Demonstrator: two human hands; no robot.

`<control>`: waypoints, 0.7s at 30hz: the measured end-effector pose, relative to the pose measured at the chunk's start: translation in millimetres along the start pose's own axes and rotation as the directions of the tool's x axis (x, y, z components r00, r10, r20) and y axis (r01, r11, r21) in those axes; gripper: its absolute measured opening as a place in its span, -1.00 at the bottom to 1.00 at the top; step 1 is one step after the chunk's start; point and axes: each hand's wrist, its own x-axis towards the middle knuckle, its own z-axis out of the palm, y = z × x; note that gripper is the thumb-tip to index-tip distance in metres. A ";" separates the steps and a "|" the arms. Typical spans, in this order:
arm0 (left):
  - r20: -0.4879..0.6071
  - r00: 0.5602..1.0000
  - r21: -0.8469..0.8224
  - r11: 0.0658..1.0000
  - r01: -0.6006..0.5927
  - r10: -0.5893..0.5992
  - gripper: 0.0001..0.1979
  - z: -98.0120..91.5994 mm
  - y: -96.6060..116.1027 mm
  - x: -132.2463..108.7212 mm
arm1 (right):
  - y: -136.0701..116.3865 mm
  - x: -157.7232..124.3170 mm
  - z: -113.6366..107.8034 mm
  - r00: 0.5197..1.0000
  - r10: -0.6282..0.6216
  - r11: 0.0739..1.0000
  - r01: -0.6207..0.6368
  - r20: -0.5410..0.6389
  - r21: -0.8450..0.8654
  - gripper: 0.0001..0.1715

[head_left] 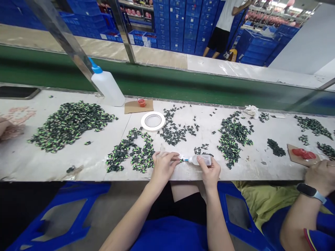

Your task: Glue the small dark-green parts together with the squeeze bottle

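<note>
My right hand (211, 170) is closed round a small translucent squeeze bottle (196, 160), which lies nearly level with its blue nozzle pointing left. The nozzle tip meets or almost touches a small dark piece with a green spot (181, 160), pinched in the fingertips of my left hand (164, 166). Left of that hand lies a pile of dark green-marked pieces (142, 155). Beyond my hands are a scattered heap of small dark pieces (172, 135) and a smaller cluster of them (201, 149). Right of my right hand is another green-marked pile (231, 139).
A roll of white tape (144, 122) and cardboard (128, 108) with a red cap (141, 102) lie farther back. A large blue-topped bottle (109, 87) stands by a metal post. A big pile (70, 122) is at left. A co-worker's hand (320, 176) is at right, another's (3, 125) far left.
</note>
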 end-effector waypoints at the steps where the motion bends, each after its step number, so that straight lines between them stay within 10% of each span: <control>1: -0.001 1.000 0.000 1.000 0.002 -0.002 -0.86 -0.1 0.0 0.1 | -0.8 0.0 0.2 1.000 0.000 1.000 0.000 0.002 0.001 -0.54; 21: 0.023 1.000 -0.002 1.000 0.017 -0.017 -0.87 -2.5 2.4 0.4 | -1.5 -0.4 0.4 1.000 0.009 1.000 -0.009 -0.028 0.003 -0.55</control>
